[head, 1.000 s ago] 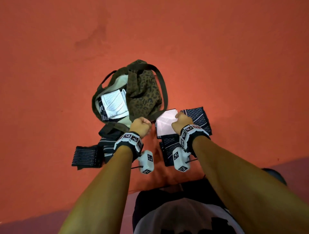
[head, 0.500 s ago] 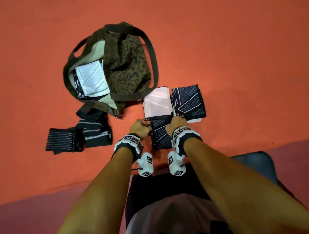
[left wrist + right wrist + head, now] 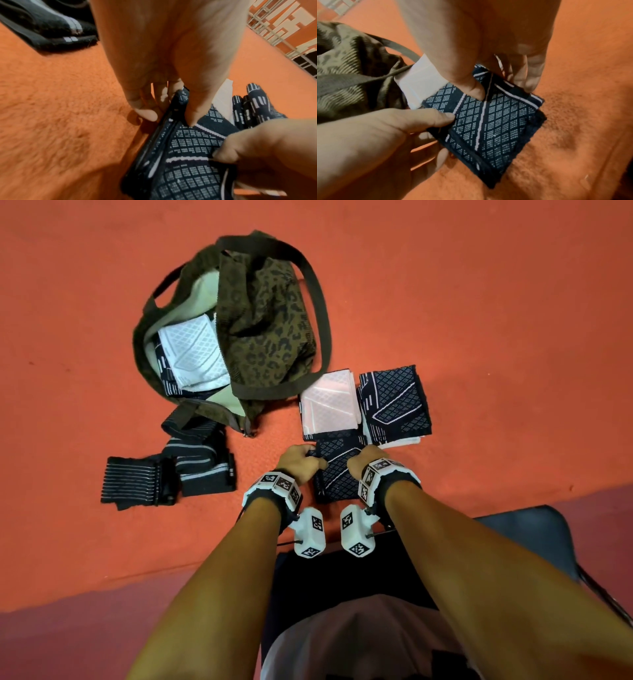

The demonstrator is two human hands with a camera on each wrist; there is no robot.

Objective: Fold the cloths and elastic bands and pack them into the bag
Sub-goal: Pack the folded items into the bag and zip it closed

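Both our hands grip one folded navy cloth on the orange carpet.

Our left hand [image 3: 298,461] pinches the left edge of the folded navy cloth with the white dotted diamond pattern [image 3: 337,474], thumb on top and fingers curled under; our right hand [image 3: 363,461] pinches its right edge the same way. The cloth is a thick, roughly rectangular fold, its long axis running away from us, its near end between our wrists. It lies flat on the orange carpet [image 3: 479,302], directly between the two hands. Just beyond it sit a folded white cloth [image 3: 330,405] and another folded navy patterned cloth [image 3: 394,402], side by side. Farther left, the open leopard-print fabric bag [image 3: 263,313] holds folded cloths, and black striped elastic bands [image 3: 168,474] lie beside it.
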